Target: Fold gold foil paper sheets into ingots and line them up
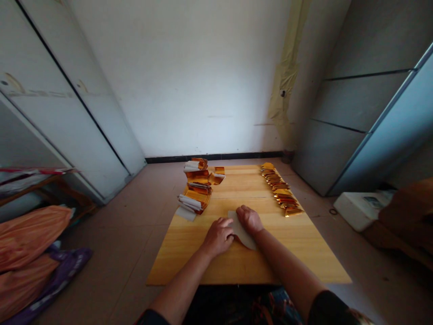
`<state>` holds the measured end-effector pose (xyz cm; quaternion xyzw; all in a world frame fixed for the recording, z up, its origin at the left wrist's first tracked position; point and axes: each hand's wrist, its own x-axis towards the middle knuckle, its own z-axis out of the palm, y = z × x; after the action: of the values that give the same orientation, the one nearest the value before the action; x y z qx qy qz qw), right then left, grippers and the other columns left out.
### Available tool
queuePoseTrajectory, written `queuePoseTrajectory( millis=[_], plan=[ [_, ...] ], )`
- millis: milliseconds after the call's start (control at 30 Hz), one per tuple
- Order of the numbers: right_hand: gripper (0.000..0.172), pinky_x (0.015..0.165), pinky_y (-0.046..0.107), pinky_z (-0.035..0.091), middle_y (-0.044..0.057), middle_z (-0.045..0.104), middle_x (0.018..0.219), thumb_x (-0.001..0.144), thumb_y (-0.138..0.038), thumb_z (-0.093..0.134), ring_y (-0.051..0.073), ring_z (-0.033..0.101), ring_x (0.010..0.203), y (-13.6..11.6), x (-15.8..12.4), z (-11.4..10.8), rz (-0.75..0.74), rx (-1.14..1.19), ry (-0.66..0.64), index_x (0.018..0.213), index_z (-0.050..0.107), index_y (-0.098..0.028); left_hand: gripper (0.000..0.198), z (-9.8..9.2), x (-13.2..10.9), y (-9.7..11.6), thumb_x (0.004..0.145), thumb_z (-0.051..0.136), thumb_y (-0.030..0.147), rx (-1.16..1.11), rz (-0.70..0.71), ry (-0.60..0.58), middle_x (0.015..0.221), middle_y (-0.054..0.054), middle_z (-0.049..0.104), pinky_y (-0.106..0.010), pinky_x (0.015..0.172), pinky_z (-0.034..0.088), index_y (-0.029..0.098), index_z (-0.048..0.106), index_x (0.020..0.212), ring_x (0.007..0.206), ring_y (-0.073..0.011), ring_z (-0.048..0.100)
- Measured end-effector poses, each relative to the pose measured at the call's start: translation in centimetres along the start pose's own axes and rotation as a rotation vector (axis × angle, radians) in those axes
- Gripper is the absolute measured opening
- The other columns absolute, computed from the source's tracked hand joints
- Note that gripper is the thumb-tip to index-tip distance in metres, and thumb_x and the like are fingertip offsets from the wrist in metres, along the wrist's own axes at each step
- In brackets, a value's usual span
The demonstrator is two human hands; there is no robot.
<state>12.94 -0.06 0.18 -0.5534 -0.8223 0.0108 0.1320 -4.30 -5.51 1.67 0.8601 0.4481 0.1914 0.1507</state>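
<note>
Both my hands rest on a pale sheet of paper (241, 231) lying in the middle of a low wooden table (304, 253). My left hand (218, 235) has its fingers curled, pinching the sheet's left edge. My right hand (249, 219) presses on the sheet's top with bent fingers. A stack of gold foil papers (197, 187) stands at the table's far left. A row of folded gold pieces (280, 188) runs along the far right edge.
A white wall faces me beyond the table. Grey cabinets (358, 113) stand at the right, white doors (67, 113) at the left. Orange and purple cloth (34, 253) lies on the floor at left. A white box (358, 210) sits at right.
</note>
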Motion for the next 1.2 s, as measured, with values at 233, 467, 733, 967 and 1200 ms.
queuePoseTrajectory(
  millis=[233,467,733,967,1200],
  plan=[
    [0.016,0.072,0.025,0.045,0.004,0.066,0.081,0.082,-0.027,0.048,0.015,0.060,0.077,2.3,0.0,-0.2,0.158,0.670,0.042,0.078,0.062,-0.019,0.020,1.1,2.0,-0.4,0.087,0.043,0.025,-0.058,-0.286,0.078,0.088,-0.007,0.066,-0.027,0.079,0.041,0.019,0.061,0.089,0.086,-0.0175,0.059],
    [0.037,0.072,0.030,0.049,0.004,0.067,0.081,0.076,-0.052,0.053,0.018,0.062,0.077,4.2,-1.5,-1.6,0.311,1.210,0.061,0.081,0.065,-0.017,0.017,1.5,3.8,0.5,0.089,0.043,0.026,-0.002,-0.475,0.110,0.092,-0.006,0.067,-0.025,0.071,0.039,0.020,0.058,0.096,0.086,-0.0176,0.062],
    [0.004,0.066,0.025,0.047,0.000,0.060,0.071,0.066,-0.020,0.055,0.013,0.056,0.069,3.1,-1.0,0.3,0.202,0.732,0.180,0.066,0.058,-0.019,0.021,1.9,4.2,1.1,0.092,0.039,0.027,0.203,-0.527,0.057,0.092,-0.008,0.067,-0.025,0.067,0.040,0.021,0.054,0.106,0.085,-0.0187,0.062],
    [0.047,0.075,0.031,0.051,0.006,0.064,0.100,0.064,-0.030,0.069,0.017,0.061,0.085,4.4,-1.2,0.6,0.309,0.919,0.096,0.109,0.058,-0.018,0.024,2.0,3.9,1.1,0.094,0.033,0.024,0.197,-0.459,0.044,0.094,-0.011,0.067,-0.027,0.071,0.043,0.018,0.050,0.109,0.087,-0.0206,0.063],
    [0.065,0.072,0.029,0.052,0.005,0.063,0.104,0.058,-0.022,0.070,0.015,0.062,0.079,3.7,-1.3,0.2,0.226,1.096,0.033,0.120,0.052,-0.019,0.020,1.7,3.0,0.0,0.093,0.032,0.019,0.105,-0.351,0.100,0.096,-0.009,0.068,-0.027,0.076,0.043,0.018,0.049,0.105,0.089,-0.0192,0.064]
  ],
)
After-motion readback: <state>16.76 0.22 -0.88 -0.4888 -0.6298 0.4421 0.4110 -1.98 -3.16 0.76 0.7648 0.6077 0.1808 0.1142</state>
